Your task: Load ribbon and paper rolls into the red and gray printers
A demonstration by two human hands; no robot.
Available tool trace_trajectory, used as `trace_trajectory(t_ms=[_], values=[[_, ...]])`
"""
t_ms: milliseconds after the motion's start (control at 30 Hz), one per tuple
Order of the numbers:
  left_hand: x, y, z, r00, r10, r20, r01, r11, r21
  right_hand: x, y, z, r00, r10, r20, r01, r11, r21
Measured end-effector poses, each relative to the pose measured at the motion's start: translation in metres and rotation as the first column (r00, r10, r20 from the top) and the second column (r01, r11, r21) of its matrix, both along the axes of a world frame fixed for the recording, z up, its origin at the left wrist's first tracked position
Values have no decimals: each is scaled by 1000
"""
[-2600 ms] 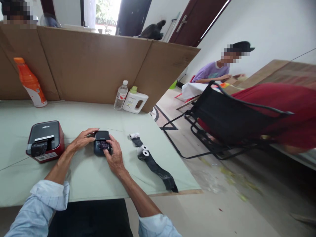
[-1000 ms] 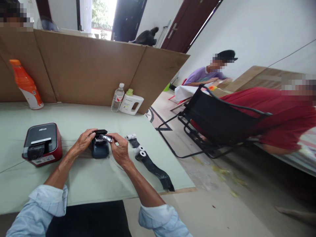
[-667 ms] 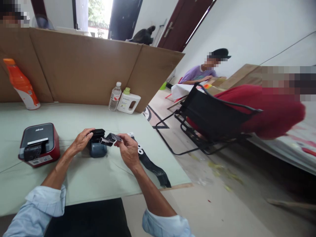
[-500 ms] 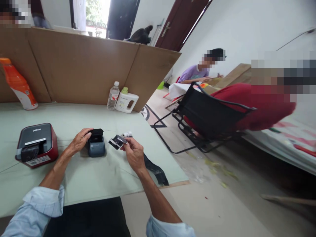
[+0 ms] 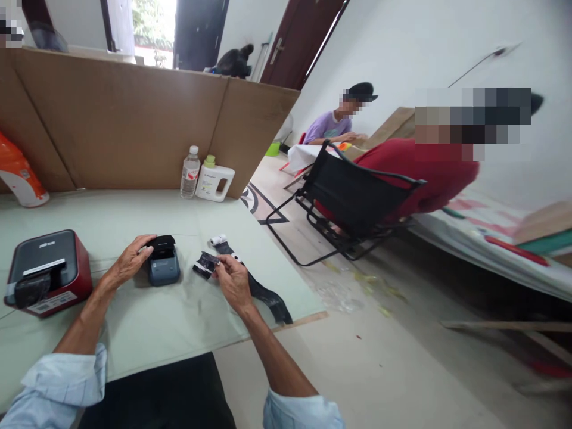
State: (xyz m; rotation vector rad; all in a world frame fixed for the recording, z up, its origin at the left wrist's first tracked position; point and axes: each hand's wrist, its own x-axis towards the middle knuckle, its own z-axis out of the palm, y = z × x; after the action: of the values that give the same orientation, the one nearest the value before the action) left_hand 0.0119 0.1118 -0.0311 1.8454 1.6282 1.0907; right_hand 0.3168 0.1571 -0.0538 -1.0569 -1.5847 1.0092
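My left hand (image 5: 129, 262) grips the raised black lid of a small dark blue device that looks like a portable label printer (image 5: 164, 271), its fingers curled on the lid's left side. To its right, my right hand (image 5: 235, 283) pinches a short piece of black film with white bands (image 5: 205, 265) just above the table. A long black ribbon (image 5: 263, 292) lies behind and beside that hand, running to the table's right edge. At its far end is a small white roll (image 5: 218, 240).
A larger red-and-black printer (image 5: 49, 268) stands at the left. An orange bottle (image 5: 22, 173), a clear water bottle (image 5: 190, 173) and a white jug (image 5: 215, 182) line the cardboard screen (image 5: 134, 125). Right of the table, a person in red sits in a black folding chair (image 5: 353, 185).
The view has turned slightly right, so the table things appear further left. My right hand has lowered the film piece a little. My left hand stays on the lid.
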Motion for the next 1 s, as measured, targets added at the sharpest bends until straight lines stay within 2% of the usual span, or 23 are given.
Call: trace_trajectory(t_ms=[167,333,633,767,1000], values=[[-3,-2,0,999,-39,17,39,999,-8,2,-5,-7,997,-11,72,5,997,81],[-2,-5,1,996,-72,61,74,997,-30,6,-16,-11,985,27,169,-62,977,205],[5,-5,3,997,-36,69,37,999,-16,5,-31,-17,942,93,322,-224,890,397],[7,-3,3,999,-26,40,26,1000,-2,7,-30,-18,947,70,313,-207,878,431],[7,-4,2,999,-33,0,33,999,-15,14,-25,-18,953,46,300,-159,917,365]])
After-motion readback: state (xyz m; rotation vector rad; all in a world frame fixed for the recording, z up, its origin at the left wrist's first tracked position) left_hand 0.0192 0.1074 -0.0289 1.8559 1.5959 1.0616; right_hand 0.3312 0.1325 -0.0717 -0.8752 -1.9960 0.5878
